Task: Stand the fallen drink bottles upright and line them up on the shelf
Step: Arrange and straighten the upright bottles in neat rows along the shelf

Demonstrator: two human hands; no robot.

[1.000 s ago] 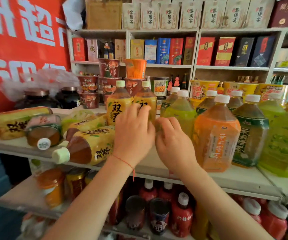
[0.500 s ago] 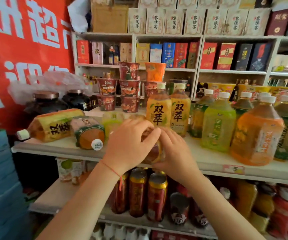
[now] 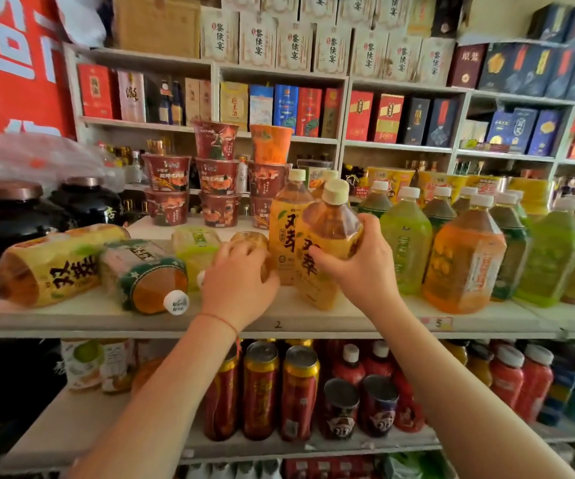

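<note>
My right hand (image 3: 362, 267) grips a yellow-labelled tea bottle (image 3: 326, 243), nearly upright and tilted a little right, its base on the white shelf (image 3: 279, 321). My left hand (image 3: 241, 281) rests on a fallen amber bottle (image 3: 250, 242) whose body it mostly hides. Further left lie three more fallen bottles: a pale green one (image 3: 196, 250), a green-labelled one (image 3: 144, 274) with its white cap toward me, and a large yellow-labelled one (image 3: 48, 267). An upright yellow bottle (image 3: 288, 233) stands just behind the held one.
Upright green and orange bottles (image 3: 465, 261) fill the shelf's right half. Stacked noodle cups (image 3: 217, 188) stand behind, dark jars (image 3: 10, 216) at far left. Cans and red bottles (image 3: 296, 388) sit on the lower shelf. Boxed goods line the back wall shelves.
Both hands were on a fallen yellow bottle; my right hand has raised it nearly upright at the row's front. My left hand has settled on another fallen bottle. The view shifted left.
</note>
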